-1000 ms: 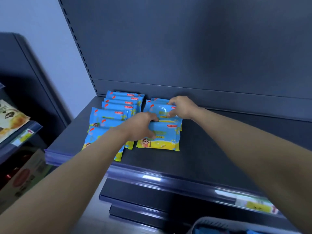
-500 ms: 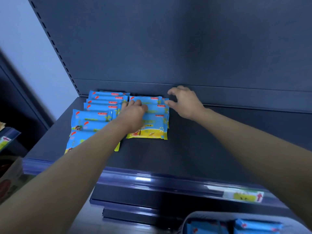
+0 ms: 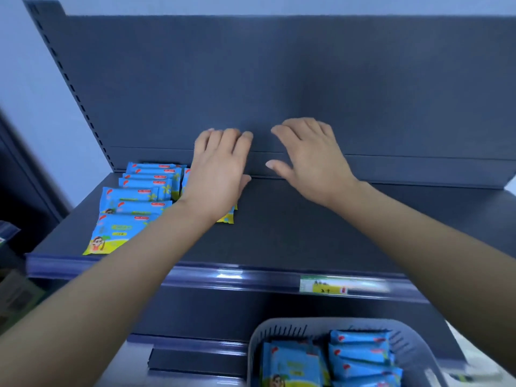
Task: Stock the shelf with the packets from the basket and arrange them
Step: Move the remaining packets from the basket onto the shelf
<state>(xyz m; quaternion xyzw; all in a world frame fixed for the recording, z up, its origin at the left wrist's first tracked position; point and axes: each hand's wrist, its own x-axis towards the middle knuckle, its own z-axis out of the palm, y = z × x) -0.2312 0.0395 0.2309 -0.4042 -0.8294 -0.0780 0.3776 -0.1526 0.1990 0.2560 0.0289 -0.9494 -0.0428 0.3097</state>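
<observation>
Several blue and yellow packets lie overlapped in a row on the left of the dark shelf. A second row of packets beside it is mostly hidden under my left hand, which hovers above it with fingers spread and holds nothing. My right hand is raised to the right of that row, fingers apart and empty, over bare shelf near the back panel. A grey basket at the bottom holds more blue packets.
The shelf's front rail carries a green and yellow price label. A dark back panel rises behind the shelf. A lower shelf edge sits below. Another shelving unit with goods stands at the far left.
Both hands have lifted off the second row of packets and opened. The view has dropped back, so the basket now shows at the bottom.
</observation>
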